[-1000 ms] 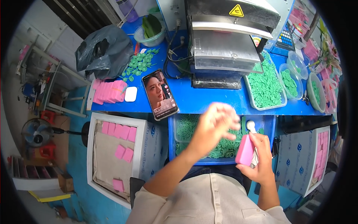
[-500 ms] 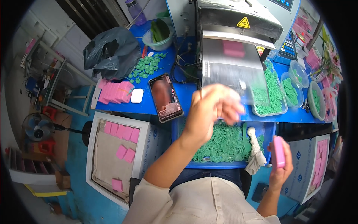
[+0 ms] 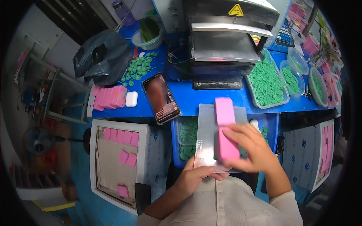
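A thin, clear flat plate is tilted in front of my body, its near end over my shirt. My left hand grips the plate's near left corner, thumb on top. One pink block lies on the plate's far part. Closer to me, a second pink block rests on the plate against the first, with my right hand closed round it from the right. Under the plate, a blue tray of green pieces is partly hidden.
A metal press machine stands at the table's back. Right of it are a clear box and bowls of green pieces. A phone, pink blocks and a black bag lie left. White-framed boxes with pink blocks stand either side.
The plate has come from the machine's front toward me. My left hand, earlier blurred with fingers curled, now grips it. My right hand has moved left, bringing its pink block onto the plate.
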The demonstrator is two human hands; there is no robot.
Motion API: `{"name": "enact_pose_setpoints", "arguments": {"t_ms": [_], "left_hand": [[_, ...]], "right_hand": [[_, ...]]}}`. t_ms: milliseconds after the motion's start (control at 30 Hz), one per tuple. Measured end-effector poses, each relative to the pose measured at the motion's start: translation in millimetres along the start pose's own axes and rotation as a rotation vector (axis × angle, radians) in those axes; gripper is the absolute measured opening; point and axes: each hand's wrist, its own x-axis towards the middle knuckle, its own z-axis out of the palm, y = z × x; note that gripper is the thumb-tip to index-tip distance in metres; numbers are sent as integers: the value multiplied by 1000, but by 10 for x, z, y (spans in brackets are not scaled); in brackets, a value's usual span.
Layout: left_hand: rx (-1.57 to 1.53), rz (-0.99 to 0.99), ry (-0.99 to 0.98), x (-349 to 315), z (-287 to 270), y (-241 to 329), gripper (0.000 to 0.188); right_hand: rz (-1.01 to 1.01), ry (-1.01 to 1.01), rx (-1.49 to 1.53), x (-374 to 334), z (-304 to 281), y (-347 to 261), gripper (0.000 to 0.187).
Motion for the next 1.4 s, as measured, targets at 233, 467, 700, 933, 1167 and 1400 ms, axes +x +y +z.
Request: {"name": "enact_pose_setpoints", "arguments": {"t_ms": [233, 467, 700, 933, 1167, 1400], "left_hand": [[16, -127, -77, -12, -180, -176, 52], [181, -142, -84, -203, -196, -267, 49], [296, -137, -61, -322, -358, -501, 31], [394, -106, -67, -360, -380, -591, 28], [363, -135, -79, -346, -228, -506, 31], [152, -199, -139, -321, 53, -138, 58]], "right_hand": [[119, 68, -219, -60, 136, 236, 80], [2, 100, -108, -161, 62, 97, 79], [-181, 274, -117, -278, 34, -61, 60], [-191, 295, -133, -334, 46, -83, 58], [-114, 231, -131, -310, 30, -54, 67], [88, 137, -14, -166, 20, 46, 92]]}}
